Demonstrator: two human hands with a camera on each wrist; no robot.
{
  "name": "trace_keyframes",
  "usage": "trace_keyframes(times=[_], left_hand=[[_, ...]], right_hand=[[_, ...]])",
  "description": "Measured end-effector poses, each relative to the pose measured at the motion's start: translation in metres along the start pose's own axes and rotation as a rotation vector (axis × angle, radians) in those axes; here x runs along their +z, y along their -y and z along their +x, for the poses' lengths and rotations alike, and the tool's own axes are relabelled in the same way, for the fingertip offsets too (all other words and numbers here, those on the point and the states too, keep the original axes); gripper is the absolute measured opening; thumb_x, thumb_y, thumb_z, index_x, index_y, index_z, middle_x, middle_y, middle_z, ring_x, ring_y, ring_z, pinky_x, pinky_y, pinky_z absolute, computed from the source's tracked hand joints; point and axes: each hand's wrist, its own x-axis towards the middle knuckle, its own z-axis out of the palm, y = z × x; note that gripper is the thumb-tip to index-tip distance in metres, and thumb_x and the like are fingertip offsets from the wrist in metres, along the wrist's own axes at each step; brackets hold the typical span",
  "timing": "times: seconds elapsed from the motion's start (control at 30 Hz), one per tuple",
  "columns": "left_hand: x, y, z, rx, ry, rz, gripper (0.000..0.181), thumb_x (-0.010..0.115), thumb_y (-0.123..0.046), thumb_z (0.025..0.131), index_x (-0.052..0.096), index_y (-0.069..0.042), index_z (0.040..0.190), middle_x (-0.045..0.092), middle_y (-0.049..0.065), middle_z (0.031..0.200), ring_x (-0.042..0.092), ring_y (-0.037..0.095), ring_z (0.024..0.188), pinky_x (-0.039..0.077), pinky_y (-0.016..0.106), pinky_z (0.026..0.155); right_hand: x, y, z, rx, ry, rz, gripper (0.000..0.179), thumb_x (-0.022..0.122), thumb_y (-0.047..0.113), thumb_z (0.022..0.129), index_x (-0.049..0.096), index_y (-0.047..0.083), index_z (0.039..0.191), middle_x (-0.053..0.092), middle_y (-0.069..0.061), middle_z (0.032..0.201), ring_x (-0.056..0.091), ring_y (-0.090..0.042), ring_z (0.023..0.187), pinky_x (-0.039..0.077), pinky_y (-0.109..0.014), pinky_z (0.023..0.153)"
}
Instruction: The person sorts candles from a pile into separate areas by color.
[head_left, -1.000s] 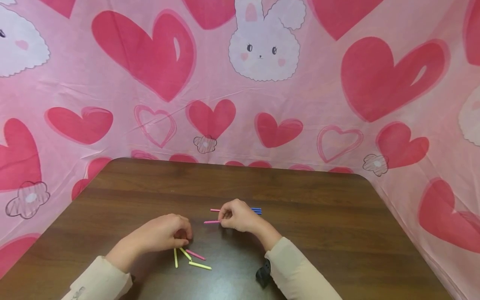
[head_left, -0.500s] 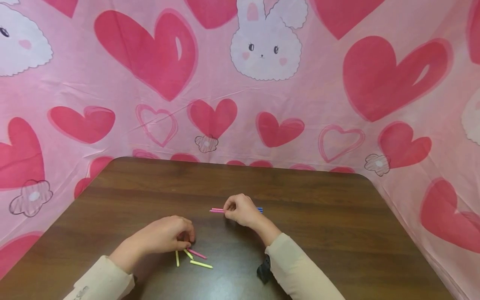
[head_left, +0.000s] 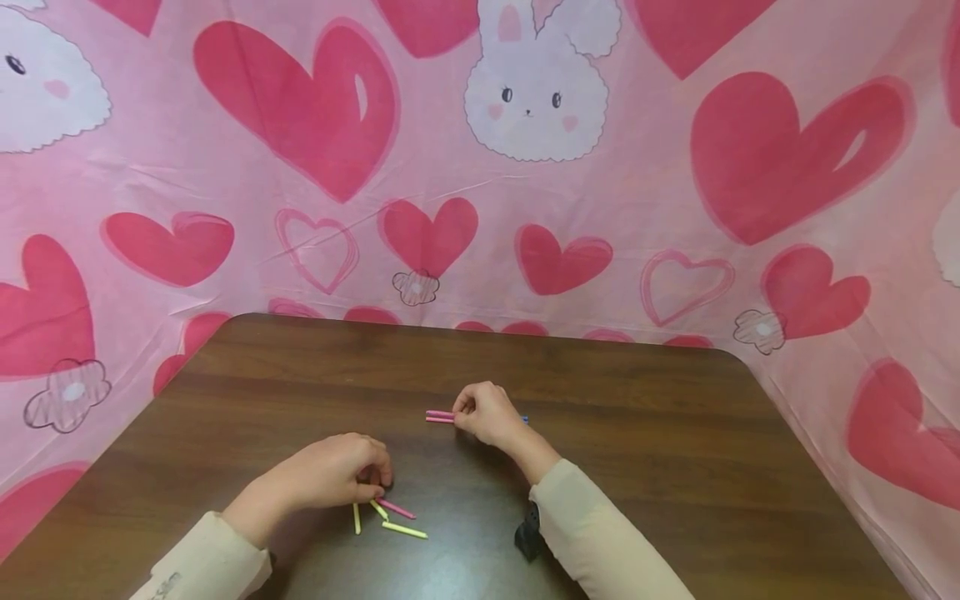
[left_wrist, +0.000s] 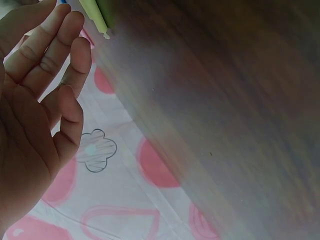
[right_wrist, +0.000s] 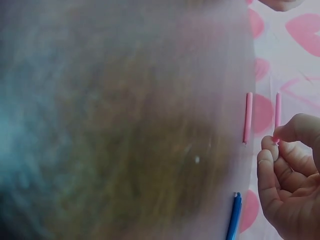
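Observation:
My right hand [head_left: 491,417] pinches a thin pink candle [right_wrist: 278,110] between thumb and fingertips. Another pink candle [right_wrist: 248,117] lies on the table beside it, about parallel. Blue candles [right_wrist: 233,217] lie past its lower end, mostly hidden behind the hand in the head view. Nearer the person, my left hand [head_left: 337,471] hovers low with loosely bent fingers, nothing showing between them in the left wrist view. By its fingertips lie yellow candles [head_left: 405,530] and one more pink candle [head_left: 397,508], their far ends partly covered by the hand.
The candles lie on a dark brown wooden table [head_left: 637,450] with rounded far corners. Behind it hangs a pink cloth [head_left: 435,167] printed with hearts and rabbits. A black strap piece [head_left: 528,537] shows under the right sleeve.
My right hand has carried its pink candle away from the person, up next to the other pink candle at the back. The left hand has stayed nearly still over the yellow candles.

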Motion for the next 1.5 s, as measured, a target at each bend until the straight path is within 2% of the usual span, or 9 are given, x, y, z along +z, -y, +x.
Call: trace_keyframes(times=[0.23, 0.47, 1.03, 1.27, 1.5], left_hand=[[0.0009, -0.0011, -0.0001, -0.004, -0.001, -0.002, 0.009, 0.075, -0.013, 0.083, 0.069, -0.020, 0.081, 0.057, -0.019, 0.076, 0.048, -0.003, 0.067, 0.042, 0.017, 0.061], [0.0036, -0.0013, 0.0004, -0.006, 0.006, 0.006, 0.008, 0.075, -0.014, 0.082, 0.069, -0.020, 0.082, 0.056, -0.020, 0.075, 0.048, -0.004, 0.066, 0.042, 0.017, 0.061], [0.0074, -0.0023, 0.0028, -0.002, 0.015, 0.002, 0.009, 0.075, -0.014, 0.082, 0.069, -0.021, 0.081, 0.055, -0.019, 0.074, 0.047, -0.005, 0.067, 0.042, 0.017, 0.062], [0.0086, -0.0026, 0.0025, -0.011, 0.022, 0.003, 0.009, 0.075, -0.015, 0.082, 0.069, -0.021, 0.081, 0.055, -0.019, 0.074, 0.046, -0.004, 0.067, 0.042, 0.017, 0.062], [0.0085, -0.0025, 0.0017, -0.010, 0.021, 0.008, 0.009, 0.076, -0.014, 0.082, 0.069, -0.021, 0.081, 0.055, -0.018, 0.074, 0.046, -0.004, 0.067, 0.042, 0.017, 0.061]], right_hand=[[-0.0011, -0.0020, 0.0043, 0.025, 0.017, 0.025, 0.006, 0.070, 0.001, 0.084, 0.072, 0.005, 0.080, 0.063, -0.002, 0.071, 0.050, -0.009, 0.059, 0.043, -0.020, 0.054], [-0.0016, -0.0037, 0.0065, 0.024, 0.044, 0.000, 0.007, 0.070, 0.000, 0.084, 0.071, 0.003, 0.078, 0.062, -0.002, 0.068, 0.050, -0.009, 0.059, 0.043, -0.020, 0.054], [0.0008, -0.0043, 0.0089, 0.022, 0.019, -0.046, 0.006, 0.071, -0.001, 0.080, 0.071, 0.002, 0.075, 0.062, -0.002, 0.065, 0.050, -0.008, 0.059, 0.043, -0.019, 0.055], [0.0014, -0.0020, 0.0093, 0.047, 0.030, -0.051, 0.007, 0.071, 0.001, 0.082, 0.071, 0.003, 0.076, 0.061, -0.001, 0.066, 0.050, -0.009, 0.059, 0.043, -0.020, 0.055], [0.0013, -0.0010, 0.0089, 0.031, 0.047, -0.043, 0.006, 0.070, 0.002, 0.084, 0.071, 0.005, 0.078, 0.062, -0.001, 0.069, 0.051, -0.009, 0.063, 0.044, -0.021, 0.059]])
